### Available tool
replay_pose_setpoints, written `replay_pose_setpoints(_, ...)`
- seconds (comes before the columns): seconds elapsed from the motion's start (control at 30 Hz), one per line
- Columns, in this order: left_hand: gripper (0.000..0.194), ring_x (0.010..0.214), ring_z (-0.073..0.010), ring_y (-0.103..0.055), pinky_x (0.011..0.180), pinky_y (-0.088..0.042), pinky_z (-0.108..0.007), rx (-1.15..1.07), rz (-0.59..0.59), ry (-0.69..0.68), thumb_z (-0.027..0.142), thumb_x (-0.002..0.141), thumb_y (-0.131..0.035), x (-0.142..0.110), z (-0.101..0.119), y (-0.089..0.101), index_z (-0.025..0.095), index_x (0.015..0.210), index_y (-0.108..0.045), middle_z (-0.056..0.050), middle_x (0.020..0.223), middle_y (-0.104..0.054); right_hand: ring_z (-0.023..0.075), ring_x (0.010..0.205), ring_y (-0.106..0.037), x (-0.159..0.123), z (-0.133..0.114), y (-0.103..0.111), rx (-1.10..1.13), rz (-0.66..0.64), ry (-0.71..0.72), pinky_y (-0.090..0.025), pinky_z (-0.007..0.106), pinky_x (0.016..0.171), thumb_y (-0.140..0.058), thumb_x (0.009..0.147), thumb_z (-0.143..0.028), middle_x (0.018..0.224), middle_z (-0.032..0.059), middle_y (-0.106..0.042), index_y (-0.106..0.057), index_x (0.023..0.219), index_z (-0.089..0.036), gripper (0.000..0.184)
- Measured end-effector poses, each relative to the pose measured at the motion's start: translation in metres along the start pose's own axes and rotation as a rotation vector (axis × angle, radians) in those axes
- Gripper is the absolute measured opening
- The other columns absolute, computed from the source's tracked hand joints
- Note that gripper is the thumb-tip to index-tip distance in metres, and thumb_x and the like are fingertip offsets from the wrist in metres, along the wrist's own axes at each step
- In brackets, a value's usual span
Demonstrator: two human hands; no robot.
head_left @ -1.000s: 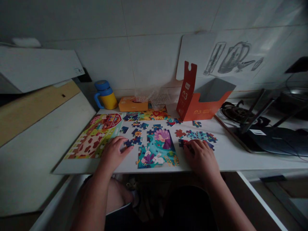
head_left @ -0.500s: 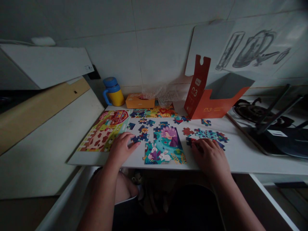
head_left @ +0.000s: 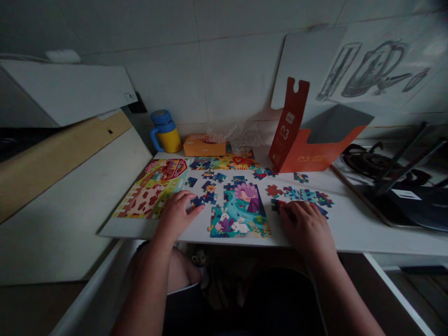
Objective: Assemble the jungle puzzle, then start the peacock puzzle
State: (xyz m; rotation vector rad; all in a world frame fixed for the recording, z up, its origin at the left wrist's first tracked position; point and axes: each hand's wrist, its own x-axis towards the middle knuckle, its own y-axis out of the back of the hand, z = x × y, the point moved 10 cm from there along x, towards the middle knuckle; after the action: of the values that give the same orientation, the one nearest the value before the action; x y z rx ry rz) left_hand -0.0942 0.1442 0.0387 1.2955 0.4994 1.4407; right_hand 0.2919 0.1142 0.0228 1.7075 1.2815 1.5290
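A partly joined jigsaw with a peacock and rabbits lies at the front middle of the white table. My left hand rests just left of it, fingers curled, fingertips touching a dark blue loose piece. My right hand lies palm down to the right, fingers over the near end of a cluster of joined blue and red pieces. Whether either hand grips a piece is hidden. Several loose pieces are scattered behind the jigsaw.
A finished farm puzzle lies at the left and another colourful puzzle behind. At the back stand a yellow cup with blue lid, a small orange box and an open orange carton. A gas hob sits at right.
The view has shifted, so everything sits further right and a little higher in the picture than a second ago. Both hands stay on the same pieces; nothing was lifted.
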Motion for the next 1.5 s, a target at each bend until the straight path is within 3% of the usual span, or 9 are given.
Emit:
replay_pose_setpoints(0.2,0.028,0.129,-0.0290,-0.066,0.115,-0.053,-0.049,0.012,-0.019,-0.061,0.037,0.104,-0.066,0.004,0.016,0.002,0.027,0.130,-0.071,-0.008,0.135,-0.071,0.0344,0.106,-0.067,0.000,0.000,0.000,0.015,0.019,0.014,-0.052,0.050,0.095,-0.057,0.107,-0.043,0.113,0.0125,-0.075,-0.071,0.110,-0.024,0.024)
replay_pose_setpoints(0.37,0.036,0.140,-0.0261,-0.059,0.123,-0.048,-0.049,0.004,-0.143,-0.247,0.019,0.107,-0.054,0.019,0.050,-0.019,0.031,0.135,-0.074,-0.005,0.151,-0.065,0.0334,0.104,-0.067,0.001,0.002,-0.002,0.023,0.016,0.017,-0.051,0.049,0.094,-0.056,0.108,-0.044,0.110,0.0119,-0.075,-0.071,0.108,-0.024,0.025)
replay_pose_setpoints(0.5,0.028,0.142,-0.0295,-0.056,0.123,-0.047,-0.051,0.072,-0.222,-0.299,0.023,0.105,-0.061,0.034,0.061,-0.032,0.029,0.125,-0.078,-0.008,0.150,-0.065,0.0330,0.102,-0.067,0.001,0.003,-0.002,0.020,0.022,0.017,-0.051,0.048,0.092,-0.056,0.107,-0.043,0.110,0.0116,-0.075,-0.071,0.108,-0.025,0.024)
replay_pose_setpoints(0.7,0.015,0.132,-0.0325,-0.059,0.116,-0.048,-0.053,0.202,-0.197,-0.209,0.025,0.102,-0.064,0.048,0.041,-0.026,0.025,0.112,-0.075,-0.012,0.137,-0.068,0.0341,0.102,-0.066,0.002,0.001,0.001,0.032,0.034,0.025,-0.051,0.050,0.089,-0.056,0.106,-0.043,0.110,0.0124,-0.075,-0.072,0.108,-0.025,0.024)
replay_pose_setpoints(0.97,0.017,0.113,-0.0330,-0.065,0.104,-0.051,-0.048,0.331,-0.182,-0.039,0.015,0.097,-0.060,0.069,0.019,-0.018,0.023,0.094,-0.074,-0.013,0.111,-0.071,0.0344,0.102,-0.065,0.002,0.000,0.002,0.039,0.021,0.020,-0.051,0.050,0.088,-0.054,0.108,-0.044,0.110,0.0123,-0.075,-0.071,0.106,-0.025,0.026)
replay_pose_setpoints(1.1,0.016,0.110,-0.0326,-0.067,0.103,-0.053,-0.046,0.328,-0.197,0.038,0.024,0.100,-0.061,0.097,0.016,-0.027,0.020,0.102,-0.076,-0.015,0.111,-0.074,0.0344,0.103,-0.065,0.002,0.002,0.000,0.040,0.027,0.018,-0.051,0.050,0.088,-0.055,0.108,-0.044,0.112,0.0115,-0.075,-0.071,0.106,-0.025,0.024)
replay_pose_setpoints(1.23,0.035,0.115,-0.0375,-0.068,0.103,-0.054,-0.048,0.343,-0.178,0.153,0.045,0.098,-0.070,0.118,0.004,-0.043,0.013,0.108,-0.078,-0.022,0.117,-0.073,0.0340,0.103,-0.066,0.001,0.003,-0.002,0.050,0.034,0.029,-0.051,0.050,0.091,-0.057,0.108,-0.043,0.111,0.0112,-0.075,-0.070,0.108,-0.025,0.022)
replay_pose_setpoints(1.33,0.041,0.117,-0.0398,-0.067,0.103,-0.054,-0.050,0.340,-0.141,0.206,0.049,0.096,-0.071,0.123,-0.005,-0.052,0.010,0.109,-0.078,-0.024,0.119,-0.072,0.0334,0.103,-0.066,0.001,0.003,-0.002,0.056,0.030,0.030,-0.051,0.050,0.094,-0.058,0.107,-0.043,0.112,0.0108,-0.075,-0.069,0.109,-0.025,0.021)
replay_pose_setpoints(1.5,0.034,0.110,-0.0336,-0.070,0.101,-0.055,-0.043,0.256,-0.112,0.238,0.049,0.090,-0.077,0.123,-0.024,-0.058,0.017,0.101,-0.079,-0.018,0.112,-0.074,0.0328,0.103,-0.067,0.002,0.001,-0.001,0.045,0.011,0.015,-0.051,0.051,0.097,-0.057,0.108,-0.042,0.112,0.0102,-0.075,-0.069,0.109,-0.025,0.021)
